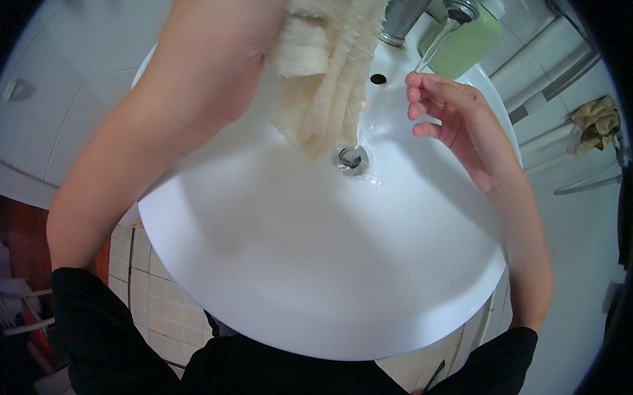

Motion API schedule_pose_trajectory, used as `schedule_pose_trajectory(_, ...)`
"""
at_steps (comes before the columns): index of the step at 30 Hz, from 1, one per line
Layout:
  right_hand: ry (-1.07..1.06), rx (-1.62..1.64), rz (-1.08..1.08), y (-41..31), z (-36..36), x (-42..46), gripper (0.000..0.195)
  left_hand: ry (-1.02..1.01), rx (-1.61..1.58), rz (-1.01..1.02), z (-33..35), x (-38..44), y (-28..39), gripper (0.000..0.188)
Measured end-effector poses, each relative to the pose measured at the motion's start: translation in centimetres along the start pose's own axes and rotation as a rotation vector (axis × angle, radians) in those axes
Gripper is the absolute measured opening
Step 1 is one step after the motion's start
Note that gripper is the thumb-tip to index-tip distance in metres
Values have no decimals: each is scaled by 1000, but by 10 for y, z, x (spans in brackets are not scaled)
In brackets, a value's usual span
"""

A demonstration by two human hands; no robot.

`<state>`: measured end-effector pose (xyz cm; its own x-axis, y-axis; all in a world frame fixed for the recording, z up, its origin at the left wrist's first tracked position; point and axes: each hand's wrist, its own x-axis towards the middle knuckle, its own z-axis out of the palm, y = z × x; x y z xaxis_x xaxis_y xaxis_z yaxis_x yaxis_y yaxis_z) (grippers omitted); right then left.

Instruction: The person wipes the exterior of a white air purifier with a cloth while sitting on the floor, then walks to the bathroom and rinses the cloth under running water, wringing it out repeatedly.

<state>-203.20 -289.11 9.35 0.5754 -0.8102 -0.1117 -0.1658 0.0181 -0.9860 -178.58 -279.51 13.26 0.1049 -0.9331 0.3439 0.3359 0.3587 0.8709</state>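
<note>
A cream terry towel (326, 87) hangs in folds over the back of a white washbasin (293, 249), its lower tip near the metal drain (351, 159). My left forearm reaches up past the towel's left side; the left hand is beyond the top of the picture, so its hold is hidden. Water runs from the chrome faucet spout (461, 8) onto the fingertips of my right hand (447, 105). That hand holds nothing, its fingers bent and somewhat apart, above the basin's right side.
A green bottle (463, 42) with a white top stands behind the right hand, on the basin's back ledge. A metal faucet body (404, 16) rises beside the towel. On the right, a crumpled brownish cloth (596, 125) hangs near white pipes (541, 138) along the tiled wall.
</note>
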Motion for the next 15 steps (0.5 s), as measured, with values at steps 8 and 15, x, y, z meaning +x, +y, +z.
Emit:
schedule_pose_trajectory(8, 69, -50, 64, 6, 1, 1, 36, 81, -2, 1, 6, -1, -3, 27)
schedule_pose_trajectory(15, 149, -99, 56, 8, 2, -2, 30, 38, -26, 95, -6, -5, -4, 25)
